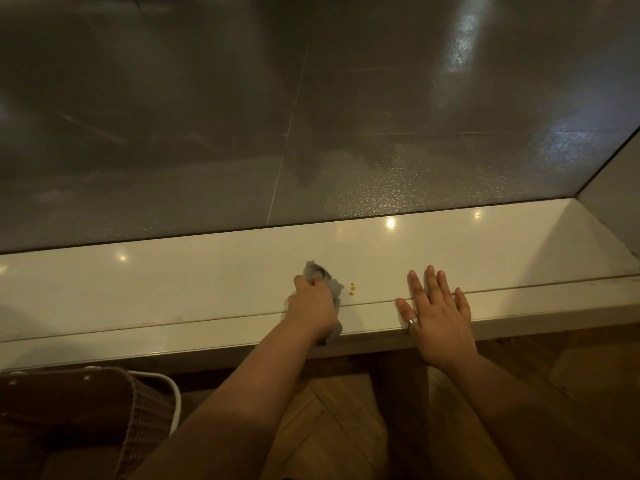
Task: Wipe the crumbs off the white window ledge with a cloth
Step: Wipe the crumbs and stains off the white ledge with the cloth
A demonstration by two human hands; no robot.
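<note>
- The head camera is looking forward and steeply down from above the person's own arms, being the single view here.
- It is facing the window pane, which is filling the frame from 9 through 12 to 3 o'clock.
- It is sitting close: the white window ledge is crossing the middle, rising toward 3 o'clock.
- Both forearms are entering from 6 o'clock, with the left hand and right hand landing just below centre.
</note>
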